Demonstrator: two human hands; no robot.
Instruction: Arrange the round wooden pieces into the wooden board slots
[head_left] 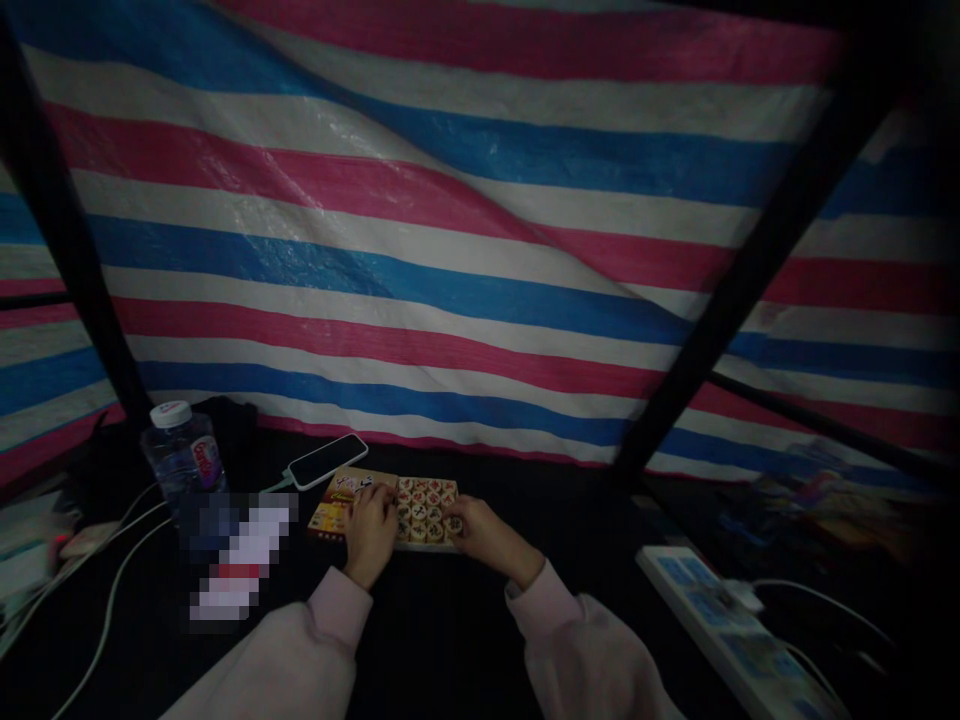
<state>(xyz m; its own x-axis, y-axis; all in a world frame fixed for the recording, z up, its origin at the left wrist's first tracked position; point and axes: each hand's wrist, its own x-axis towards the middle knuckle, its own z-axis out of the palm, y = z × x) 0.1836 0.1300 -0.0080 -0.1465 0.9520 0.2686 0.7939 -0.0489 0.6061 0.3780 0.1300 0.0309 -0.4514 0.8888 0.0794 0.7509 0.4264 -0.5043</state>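
Several round xiangqi pieces with red and dark characters lie in rows in a shallow box on the black table. A printed box lid, yellow and red, lies against its left side. My left hand rests over the lid with its fingers curled on it, close to the left column of pieces; it covers part of the print. My right hand is at the box's right edge, thumb and fingertips closed around a piece in the lower right corner.
A phone with a cable lies behind the lid. To the left stand a clear bottle with a white cap and a pixelated patch. A power strip with plugs is at the right. Striped sheeting and dark frame poles enclose the table.
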